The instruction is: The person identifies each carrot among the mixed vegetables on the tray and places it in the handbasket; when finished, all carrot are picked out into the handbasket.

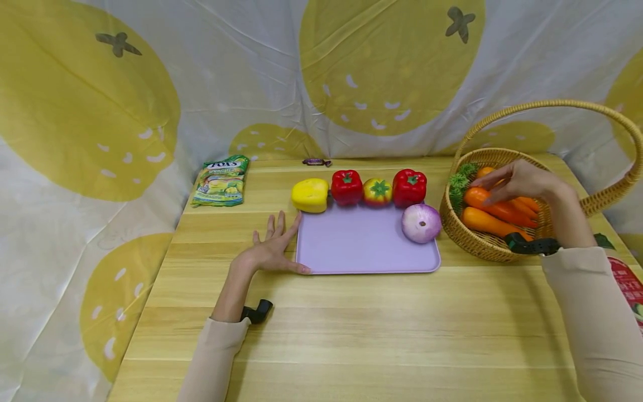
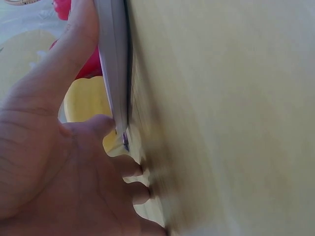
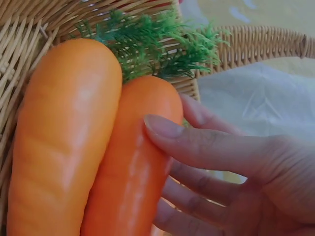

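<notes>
My left hand (image 1: 268,248) lies at the left edge of a pale purple tray (image 1: 361,245), fingers spread; its thumb and a fingertip touch the rim. In the left wrist view the tray's side runs beside the thumb. Over at the right, my right hand (image 1: 524,181) reaches into a wicker basket (image 1: 454,234). There it pinches a deep orange carrot (image 3: 130,172), with the thumb on top and fingers behind. A lighter orange carrot (image 3: 64,142) rests against it. Green carrot tops (image 3: 147,46) bunch at the basket's side.
Along the tray's back stand a yellow pepper (image 1: 310,195), two red peppers (image 1: 346,188) and a red-yellow tomato (image 1: 377,192). A purple onion (image 1: 421,223) sits at its right. Behind lie a candy packet (image 1: 221,181) and a wrapped candy (image 1: 316,162). The basket handle (image 1: 552,104) arches high.
</notes>
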Demonstrator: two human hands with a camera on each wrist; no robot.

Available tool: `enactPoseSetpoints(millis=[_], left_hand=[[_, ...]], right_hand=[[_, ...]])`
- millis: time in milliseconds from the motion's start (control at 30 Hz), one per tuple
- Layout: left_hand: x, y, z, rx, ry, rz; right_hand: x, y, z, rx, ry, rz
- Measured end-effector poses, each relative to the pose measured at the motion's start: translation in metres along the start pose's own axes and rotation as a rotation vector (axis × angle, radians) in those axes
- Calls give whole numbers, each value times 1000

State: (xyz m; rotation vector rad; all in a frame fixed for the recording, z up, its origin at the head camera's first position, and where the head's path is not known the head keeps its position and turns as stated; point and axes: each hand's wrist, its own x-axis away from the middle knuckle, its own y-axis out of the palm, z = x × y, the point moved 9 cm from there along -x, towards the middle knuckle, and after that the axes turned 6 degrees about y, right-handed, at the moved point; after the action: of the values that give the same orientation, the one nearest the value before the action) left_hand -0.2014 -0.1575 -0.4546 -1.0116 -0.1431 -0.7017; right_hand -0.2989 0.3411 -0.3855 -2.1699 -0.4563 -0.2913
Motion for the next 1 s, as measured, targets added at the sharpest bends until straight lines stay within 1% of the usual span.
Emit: enactPoseSetpoints(millis=[67, 167, 300, 633, 733, 867, 933, 1000], left_hand=[[0, 0, 0, -8, -1, 2], [1, 0, 0, -35, -5, 5], [1, 0, -1, -60, -12, 5], [1, -1, 1, -56, -7, 3], [1, -1, 1, -56, -10, 2], [1, -1, 0, -57, -13, 1], [1, -1, 1, -53, -12, 2], [1, -1, 1, -43, -8, 3]], right_hand=[[1, 2, 0, -18, 2, -10], [1, 4, -1, -16, 11, -24], [1, 9, -3, 41, 17, -40], [-6, 23, -3, 73, -7, -124], [-6, 23, 1, 56, -5, -142], [-6, 26, 9, -37, 15, -200], [-7, 27, 11, -60, 10, -216], [-7, 26, 12, -59, -2, -219]])
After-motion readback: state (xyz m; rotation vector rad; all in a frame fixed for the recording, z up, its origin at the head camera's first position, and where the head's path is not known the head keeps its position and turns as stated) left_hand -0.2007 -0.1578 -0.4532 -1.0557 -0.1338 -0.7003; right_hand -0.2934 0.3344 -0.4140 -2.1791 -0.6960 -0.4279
